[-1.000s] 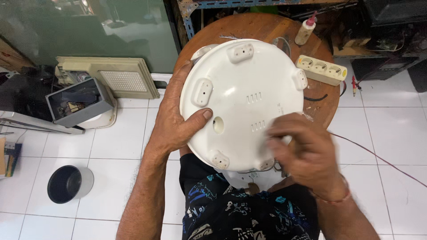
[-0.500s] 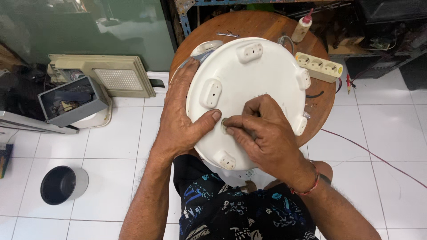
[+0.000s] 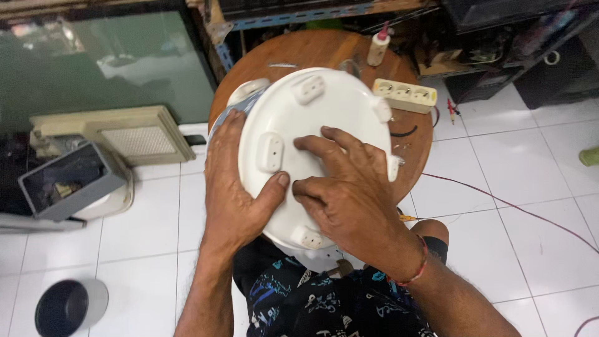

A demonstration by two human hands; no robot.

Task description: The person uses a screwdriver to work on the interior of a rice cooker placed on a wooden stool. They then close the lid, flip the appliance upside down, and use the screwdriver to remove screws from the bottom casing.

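Since half a second earlier, the right hand [image 3: 349, 193] has been spread flatter across the white appliance base [image 3: 312, 150], and the view has been drawn closer.

On the round wooden surface [image 3: 324, 50], at its near edge and partly over the lap, the upturned base is tilted toward the camera. It is braced at its left rim by the left hand [image 3: 234, 187], palm wrapped round the edge, thumb pressed on the underside. The right hand lies open on the middle of the underside, fingers bent, fingertips pressed down; whether anything small is pinched beneath them cannot be told. For the step to be done well, the rim grip should be kept firm so the base is not rocked while the fingertips work. A white power strip [image 3: 404, 95] lies far right, a small glue bottle [image 3: 378, 47] beyond it.
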